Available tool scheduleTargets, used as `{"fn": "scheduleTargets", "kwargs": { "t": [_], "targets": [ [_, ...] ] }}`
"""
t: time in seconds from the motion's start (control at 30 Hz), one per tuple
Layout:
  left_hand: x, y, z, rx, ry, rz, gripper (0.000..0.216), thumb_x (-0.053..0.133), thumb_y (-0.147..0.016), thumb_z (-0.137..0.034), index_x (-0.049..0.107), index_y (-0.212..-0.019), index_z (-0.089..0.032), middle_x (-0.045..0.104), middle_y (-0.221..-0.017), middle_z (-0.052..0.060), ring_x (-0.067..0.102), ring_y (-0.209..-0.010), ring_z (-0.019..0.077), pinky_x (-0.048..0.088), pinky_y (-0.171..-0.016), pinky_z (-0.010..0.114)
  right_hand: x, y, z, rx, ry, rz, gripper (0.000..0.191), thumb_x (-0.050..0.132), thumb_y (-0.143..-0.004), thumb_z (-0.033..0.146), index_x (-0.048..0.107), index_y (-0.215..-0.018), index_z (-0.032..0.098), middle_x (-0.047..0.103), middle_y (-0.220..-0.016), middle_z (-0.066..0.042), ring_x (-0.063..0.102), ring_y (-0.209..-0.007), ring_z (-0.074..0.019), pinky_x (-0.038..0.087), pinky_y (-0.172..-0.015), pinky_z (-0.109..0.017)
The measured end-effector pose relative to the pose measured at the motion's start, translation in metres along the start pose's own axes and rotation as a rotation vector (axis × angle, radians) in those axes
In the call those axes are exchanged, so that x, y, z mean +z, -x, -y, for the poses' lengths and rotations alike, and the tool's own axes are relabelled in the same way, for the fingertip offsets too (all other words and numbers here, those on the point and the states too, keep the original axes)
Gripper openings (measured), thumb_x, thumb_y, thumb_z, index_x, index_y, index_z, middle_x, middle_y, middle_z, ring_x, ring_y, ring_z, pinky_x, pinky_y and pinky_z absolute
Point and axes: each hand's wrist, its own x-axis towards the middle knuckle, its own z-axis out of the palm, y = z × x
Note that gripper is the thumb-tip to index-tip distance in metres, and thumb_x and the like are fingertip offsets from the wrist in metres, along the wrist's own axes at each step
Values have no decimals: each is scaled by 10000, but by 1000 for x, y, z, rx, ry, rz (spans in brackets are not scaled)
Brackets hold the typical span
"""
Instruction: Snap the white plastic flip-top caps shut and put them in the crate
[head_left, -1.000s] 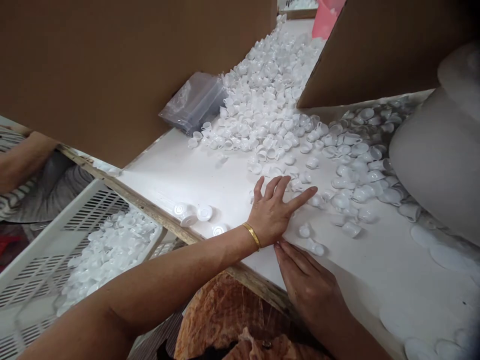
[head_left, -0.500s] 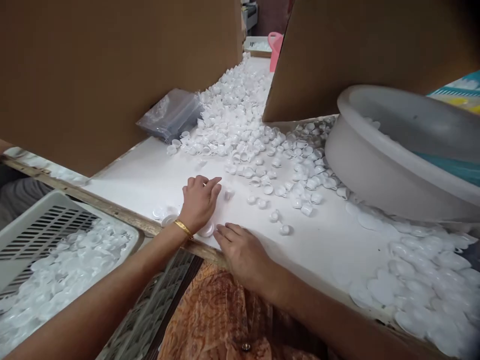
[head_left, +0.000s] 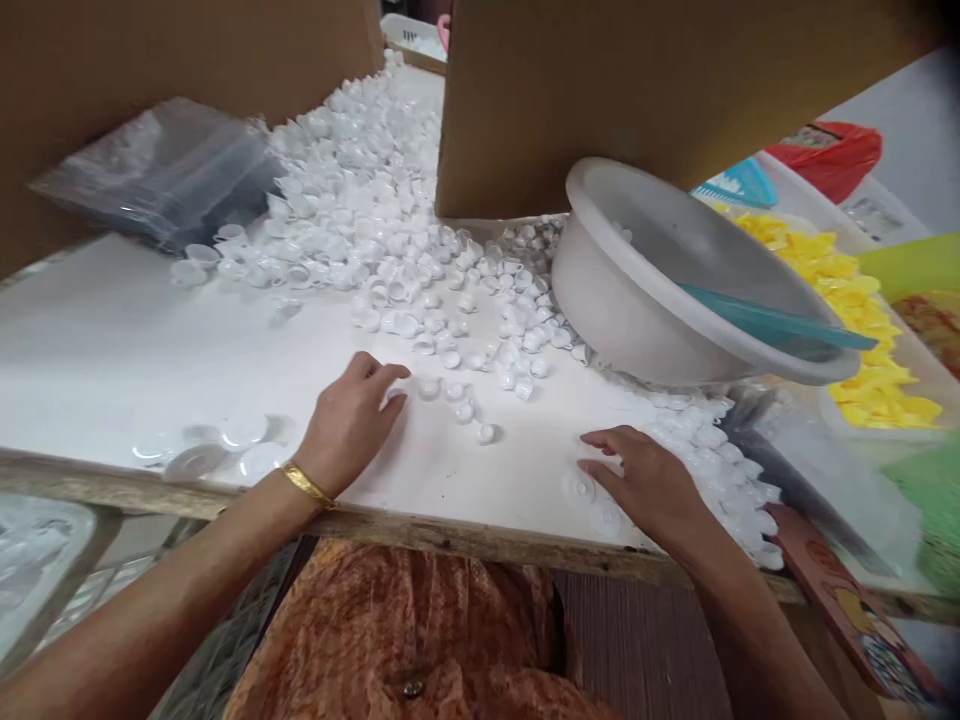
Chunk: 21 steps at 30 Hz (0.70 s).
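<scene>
My left hand (head_left: 352,415) is over the white tabletop, thumb and forefinger closed around a small white plastic cup (head_left: 394,394), partly hidden by the fingers. Beside it, several more small cups (head_left: 465,412) trail off in a loose row. At the right, my right hand (head_left: 645,475) hovers low, thumb and fingers apart. Thin translucent white discs (head_left: 581,486) lie just by its fingertips, next to a pile of white discs (head_left: 705,450). Larger shallow round pieces (head_left: 262,460) rest near the table edge, left of my left wrist.
A heap of small white cups (head_left: 360,190) spreads across the back. A grey basin (head_left: 630,310) with a teal piece in it stands at the right. Cardboard panels (head_left: 525,110) rise behind. A plastic-wrapped packet (head_left: 165,175) lies back left; yellow pieces (head_left: 862,310) fill a box at right.
The view has swung to the right. My right hand has moved away from my left, over to the discs. My left fingers have come around the nearest small cup.
</scene>
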Motion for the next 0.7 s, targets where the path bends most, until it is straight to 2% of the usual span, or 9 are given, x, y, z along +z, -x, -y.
{"fn": "scheduleTargets", "kwargs": {
  "t": [0.07,0.17,0.27,0.4,0.47,0.53,0.6,0.7],
  "targets": [
    [2,-1,-2,-55,-14,-6,324,462,-821,-292,576,-1100,-173,505,-984,76,551,-656,150,432,-583,284,1,5,-7,28,26,97,267,547,-780,338,603,-1014,223,611,-1020,-54,572,-927,-220,449,-686,-308],
    [7,1,-10,-17,-2,62,292,402,-856,-292,628,-973,-148,530,-927,78,547,-655,159,439,-613,300,10,6,-5,11,28,134,159,561,-749,262,581,-898,209,605,-924,-38,557,-886,-207,424,-677,-297],
    [12,11,-18,48,108,118,296,375,-868,-267,648,-881,-154,558,-861,68,559,-716,166,445,-673,295,16,4,0,19,-23,114,57,563,-735,236,555,-783,207,596,-777,-8,564,-745,-176,411,-627,-284],
    [6,27,-18,1,271,87,291,385,-864,-248,642,-976,-172,590,-877,63,572,-788,164,439,-725,288,10,-1,26,27,-286,60,98,564,-771,310,589,-757,216,594,-683,8,567,-605,-138,433,-545,-254],
    [-2,31,-18,-95,368,89,303,379,-872,-283,640,-980,-174,608,-805,47,574,-712,148,437,-680,275,10,-6,53,-56,-487,11,127,547,-805,326,603,-779,215,610,-724,-3,588,-632,-135,471,-552,-243],
    [-10,33,-19,-216,538,182,334,374,-877,-356,647,-919,-168,600,-669,20,549,-579,126,423,-581,253,16,-13,83,-213,-609,-115,111,521,-836,279,607,-833,210,617,-813,-24,603,-733,-140,506,-626,-246],
    [-14,33,-22,-318,766,288,351,404,-859,-409,644,-851,-152,568,-574,1,514,-497,112,401,-502,234,29,-23,108,-416,-578,-246,118,488,-856,198,602,-882,197,602,-859,-45,592,-797,-146,512,-694,-261],
    [-10,30,-21,-435,1035,293,230,532,-791,-335,619,-827,-126,558,-534,-12,497,-474,98,407,-475,214,52,-37,125,-661,-384,-326,169,438,-866,104,597,-856,163,588,-894,-80,575,-856,-164,512,-748,-287]
  ]
}}
